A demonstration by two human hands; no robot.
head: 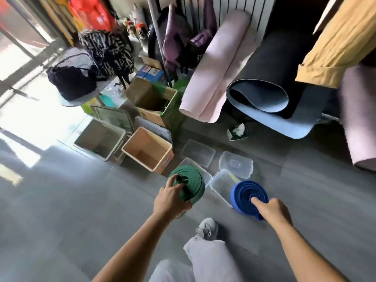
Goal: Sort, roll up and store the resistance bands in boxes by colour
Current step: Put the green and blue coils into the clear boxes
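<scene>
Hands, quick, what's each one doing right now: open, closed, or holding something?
Left hand: grips the rolled green band.
Right hand: grips the rolled blue band, one finger poking into its centre.

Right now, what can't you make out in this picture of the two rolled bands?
1. Head view: the clear box behind the green roll; roll and left hand cover most of it, contents unknown.
2. Head view: how the right hand grips the blue roll; one of its fingers shows, the rest are hidden.
3. Head view: inside the cardboard box; too dark and blurred.
</scene>
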